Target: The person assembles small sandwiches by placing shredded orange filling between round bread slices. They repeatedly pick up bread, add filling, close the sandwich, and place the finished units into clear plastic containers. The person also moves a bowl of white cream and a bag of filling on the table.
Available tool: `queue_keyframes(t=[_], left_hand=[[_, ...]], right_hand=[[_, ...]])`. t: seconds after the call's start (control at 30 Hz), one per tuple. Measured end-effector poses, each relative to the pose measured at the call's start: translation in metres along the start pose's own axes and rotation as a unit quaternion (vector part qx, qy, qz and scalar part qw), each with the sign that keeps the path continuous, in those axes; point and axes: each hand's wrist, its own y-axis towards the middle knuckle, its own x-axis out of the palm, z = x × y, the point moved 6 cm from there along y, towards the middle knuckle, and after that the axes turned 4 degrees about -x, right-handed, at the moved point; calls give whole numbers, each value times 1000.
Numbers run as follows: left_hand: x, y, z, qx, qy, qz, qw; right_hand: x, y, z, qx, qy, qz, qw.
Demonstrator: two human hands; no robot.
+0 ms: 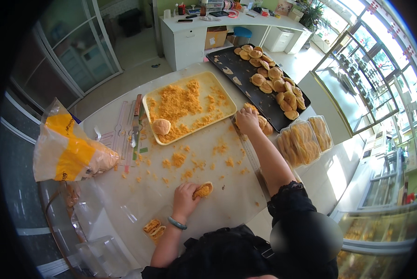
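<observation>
My left hand (187, 197) grips a small bun (205, 190) whose exposed face is coated in orange floss, low over the table. Further out, beside the black baking tray, my right hand (247, 121) has its fingers around another floss-coated bun (252, 107), partly hidden by the hand. Plain buns (264, 125) lie right next to that hand. In the cream tray (226, 117), loose orange floss (177, 101) is spread, and one bun (161, 126) rests at its near left corner. Left of my left wrist are floss-filled buns (154, 228), seemingly inside a clear container.
The black baking tray (240, 83) bears several buns and overhangs the far table edge. Packed clear boxes (299, 143) stand at right. A knife (137, 111) lies left of the cream tray, near a yellow-and-clear plastic bag (74, 150). Floss crumbs (179, 159) dot the table.
</observation>
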Motion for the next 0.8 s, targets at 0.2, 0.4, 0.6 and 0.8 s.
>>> queue_keyframes(t=[0.2,0.4,0.6,0.8], left_hand=[[2,-13,10,40,13,21,999],[8,-19,15,63,61,7,996],[16,-21,20,63,93,-5,994],[19,-23,13,60,55,15,997]], right_hand=[[12,-31,-40,-207,123,-127,962],[7,-38,-3,-90,187,24,978],[34,-12,19,52,215,-70,973],[40,-27,-2,89,337,-64,935]])
